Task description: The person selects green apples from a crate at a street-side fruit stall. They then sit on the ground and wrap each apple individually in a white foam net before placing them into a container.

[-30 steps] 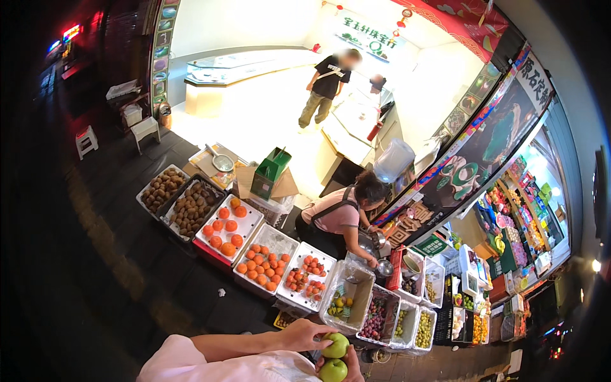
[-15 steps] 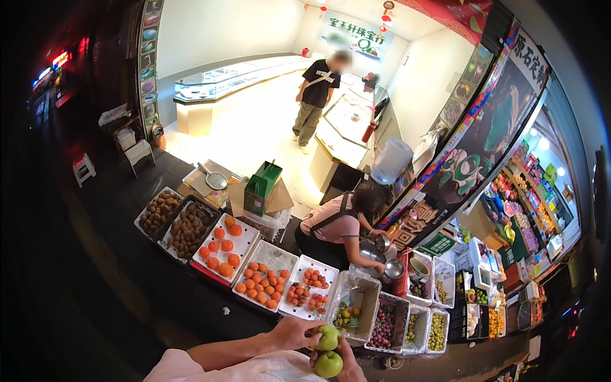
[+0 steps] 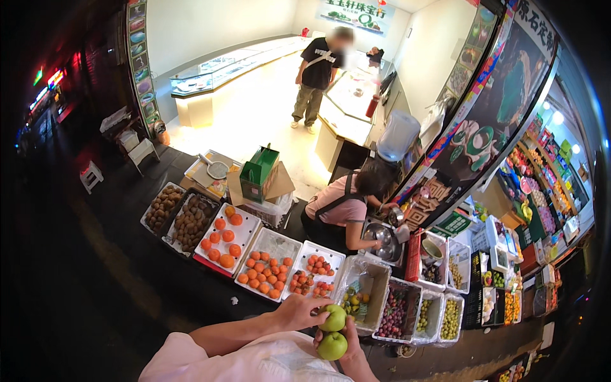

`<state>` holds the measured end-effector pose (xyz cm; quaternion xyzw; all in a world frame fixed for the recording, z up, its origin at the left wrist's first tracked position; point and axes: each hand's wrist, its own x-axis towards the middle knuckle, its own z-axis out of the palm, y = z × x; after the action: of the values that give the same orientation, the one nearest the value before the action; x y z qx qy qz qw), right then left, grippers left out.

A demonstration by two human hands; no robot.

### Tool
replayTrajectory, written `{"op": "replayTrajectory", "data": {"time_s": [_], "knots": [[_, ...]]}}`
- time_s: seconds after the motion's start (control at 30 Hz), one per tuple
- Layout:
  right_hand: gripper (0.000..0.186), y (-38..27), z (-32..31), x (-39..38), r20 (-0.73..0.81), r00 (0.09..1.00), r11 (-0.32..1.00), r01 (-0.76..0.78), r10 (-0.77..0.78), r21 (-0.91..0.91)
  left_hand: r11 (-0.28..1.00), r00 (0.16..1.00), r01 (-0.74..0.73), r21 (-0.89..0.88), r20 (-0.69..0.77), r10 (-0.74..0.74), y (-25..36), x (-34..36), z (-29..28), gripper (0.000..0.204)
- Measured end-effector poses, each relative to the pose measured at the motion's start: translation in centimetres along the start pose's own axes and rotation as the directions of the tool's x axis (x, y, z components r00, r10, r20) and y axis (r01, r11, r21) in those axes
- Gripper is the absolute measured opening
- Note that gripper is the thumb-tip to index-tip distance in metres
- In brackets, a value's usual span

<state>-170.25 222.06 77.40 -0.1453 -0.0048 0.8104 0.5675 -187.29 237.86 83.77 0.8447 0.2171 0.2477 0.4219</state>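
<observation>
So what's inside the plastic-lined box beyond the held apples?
In the box, round yellow and green fruit shows toward the near end, amid clear plastic. The fruit covers the bottom beneath it; the upper apple and right hand hide part of the near side.

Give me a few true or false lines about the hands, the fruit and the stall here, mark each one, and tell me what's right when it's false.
1. The left hand has its fingers on the upper apple, and the right hand holds the lower apple. True.
2. The lower apple is red. False: it is green, like the upper apple.
3. A person in a pink top is bent over a metal bowl. True.
4. A green box stands behind the row of fruit crates. True.
5. At its left end, that row starts with green fruit. False: it starts with brown, kiwi-like fruit.
</observation>
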Motion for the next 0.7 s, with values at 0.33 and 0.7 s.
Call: {"op": "replayTrajectory", "data": {"time_s": [0.33, 0.7], "knots": [[0.087, 2.2, 0.8, 1.9, -0.071, 0.993, 0.98, 0.103, -0.092, 0.17, 0.999, 0.982, -0.033, 0.019, 0.188, 0.029, -0.9, 2.6, -3.1, 0.041], [0.093, 6.7, 3.8, 8.2, -0.259, 0.957, 0.987, 0.149, -0.13, 0.055, 0.99, 0.973, 0.064, -0.129, 0.227, -0.033, -5.2, 0.5, -9.4, 0.046]]}}
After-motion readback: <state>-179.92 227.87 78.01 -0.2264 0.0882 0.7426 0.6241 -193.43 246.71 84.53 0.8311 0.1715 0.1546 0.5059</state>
